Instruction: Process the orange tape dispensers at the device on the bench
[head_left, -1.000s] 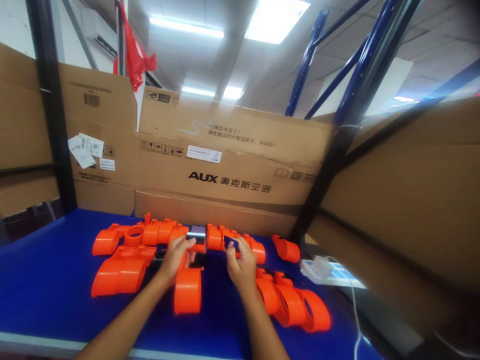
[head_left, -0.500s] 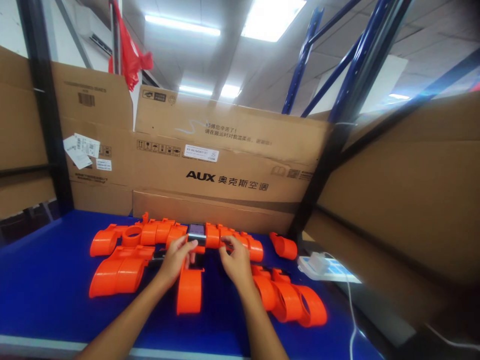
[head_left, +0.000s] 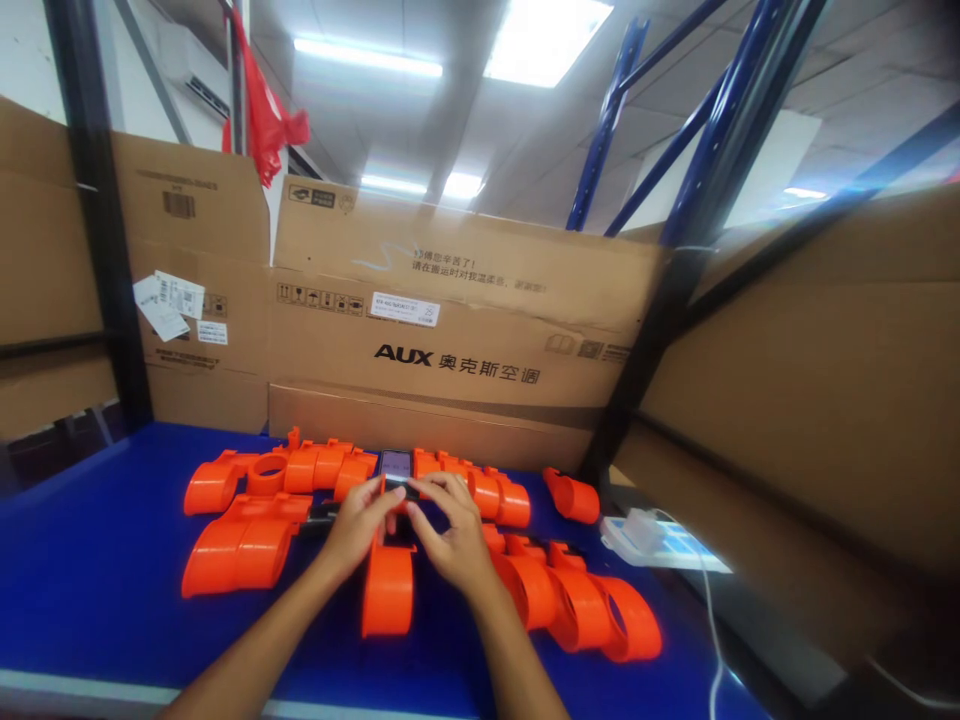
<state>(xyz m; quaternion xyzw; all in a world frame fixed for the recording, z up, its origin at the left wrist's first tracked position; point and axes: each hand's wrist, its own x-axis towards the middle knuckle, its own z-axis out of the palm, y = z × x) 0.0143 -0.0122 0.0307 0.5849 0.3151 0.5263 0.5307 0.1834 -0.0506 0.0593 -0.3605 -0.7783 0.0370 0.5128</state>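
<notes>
Several orange plastic housings lie on a blue table (head_left: 97, 570). My left hand (head_left: 358, 525) and my right hand (head_left: 448, 535) meet at the middle of the pile, fingertips together on a small dark part at the top of an orange tube-shaped piece (head_left: 388, 590) that points toward me. Just beyond my fingers a small dark screen-like block (head_left: 395, 464) sits in the back row of orange parts (head_left: 300, 468). What my fingers pinch is too small to make out.
More orange housings lie at the left (head_left: 240, 550) and at the right (head_left: 585, 605), with a lone orange cup (head_left: 574, 496) further back. A white power strip (head_left: 645, 538) with a cable lies at the table's right edge. Cardboard boxes (head_left: 457, 330) wall the back and right side.
My right hand has moved left from the back row of orange parts to meet my left hand. Both hands now touch at the top of the middle orange piece.
</notes>
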